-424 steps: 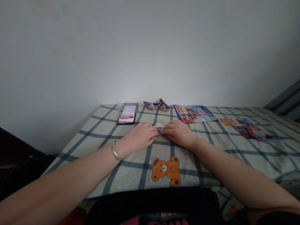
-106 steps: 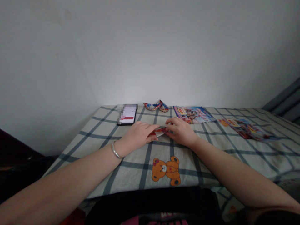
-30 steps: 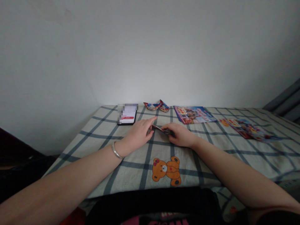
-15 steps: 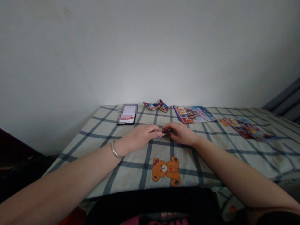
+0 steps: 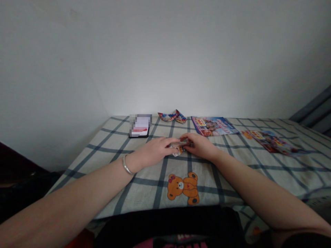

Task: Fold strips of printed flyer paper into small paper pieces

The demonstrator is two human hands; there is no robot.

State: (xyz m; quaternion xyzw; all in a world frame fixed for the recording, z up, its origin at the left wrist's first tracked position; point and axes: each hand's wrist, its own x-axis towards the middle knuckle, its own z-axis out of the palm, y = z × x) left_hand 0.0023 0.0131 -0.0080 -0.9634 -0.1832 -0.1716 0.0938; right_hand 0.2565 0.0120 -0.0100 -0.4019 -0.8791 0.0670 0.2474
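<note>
Between my hands, above the middle of the checked cloth, is a small piece of folded printed paper (image 5: 178,151), white and orange on the side I see. My left hand (image 5: 155,151), with a silver bangle at the wrist, grips its left side between thumb and fingers. The paper's right end is pinched by my right hand (image 5: 201,146). Fingers on both sides hide part of the paper, so I cannot make out its full shape.
Two folded paper boats (image 5: 172,116) stand against the wall. A phone (image 5: 139,127) with its screen lit lies to their left. To the right lie a printed flyer (image 5: 216,126) and another flyer (image 5: 276,142). A teddy bear print (image 5: 183,187) marks the cloth's front.
More of the folded paper shows now; its lower flap spreads down below my fingers. My left fingers have parted a little and my right hand has shifted slightly. The other things are unmoved.
</note>
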